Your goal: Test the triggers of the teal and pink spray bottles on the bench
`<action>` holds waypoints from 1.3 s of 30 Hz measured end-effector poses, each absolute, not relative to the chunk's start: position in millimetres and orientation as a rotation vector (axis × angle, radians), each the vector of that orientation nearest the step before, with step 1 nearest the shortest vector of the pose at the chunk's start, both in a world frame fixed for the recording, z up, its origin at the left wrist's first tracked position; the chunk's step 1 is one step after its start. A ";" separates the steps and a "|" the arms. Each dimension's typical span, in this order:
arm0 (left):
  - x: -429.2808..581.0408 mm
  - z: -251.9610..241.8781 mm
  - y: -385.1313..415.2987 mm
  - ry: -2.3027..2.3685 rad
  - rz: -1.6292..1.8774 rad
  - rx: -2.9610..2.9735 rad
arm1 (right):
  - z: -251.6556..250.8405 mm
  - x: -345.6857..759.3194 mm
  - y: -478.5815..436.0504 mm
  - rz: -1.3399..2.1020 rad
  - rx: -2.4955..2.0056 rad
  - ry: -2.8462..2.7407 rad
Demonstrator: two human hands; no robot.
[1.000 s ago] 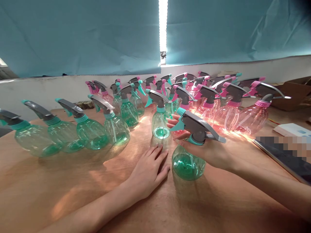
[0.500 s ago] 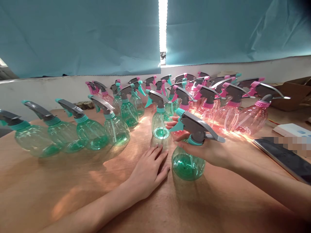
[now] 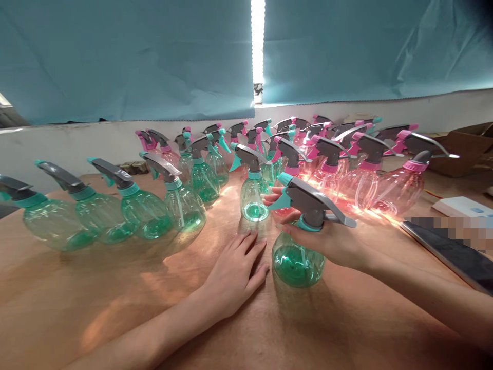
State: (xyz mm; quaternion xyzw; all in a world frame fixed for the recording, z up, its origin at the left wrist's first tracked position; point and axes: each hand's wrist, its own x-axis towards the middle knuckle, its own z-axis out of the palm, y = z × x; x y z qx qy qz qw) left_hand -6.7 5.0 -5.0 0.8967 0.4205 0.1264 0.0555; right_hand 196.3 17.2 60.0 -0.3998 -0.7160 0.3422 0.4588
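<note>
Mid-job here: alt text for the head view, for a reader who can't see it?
The right hand grips a green spray bottle by its neck, upright, while the left hand lies flat on the wooden table beside it. Behind them stand rows of green bottles at left and pink bottles at right, under a blue curtain.

Two bare forearms, a left hand (image 3: 234, 272) and a right hand (image 3: 333, 241), slender fingers (image 3: 257, 247), short rounded nails
</note>
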 end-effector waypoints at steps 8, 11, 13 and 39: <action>-7.1 -5.1 5.2 1.263 0.423 2.713 | 60.8 195.5 17.4 0.824 -0.986 -1.757; -7.2 -5.2 5.1 1.266 0.404 2.711 | 60.7 195.1 17.7 0.816 -0.986 -1.749; -7.2 -5.3 5.1 1.272 0.383 2.711 | 61.1 195.1 17.4 0.846 -0.977 -1.764; -6.7 -4.0 5.6 1.287 0.362 2.705 | 66.5 199.3 14.3 0.691 -1.123 -1.796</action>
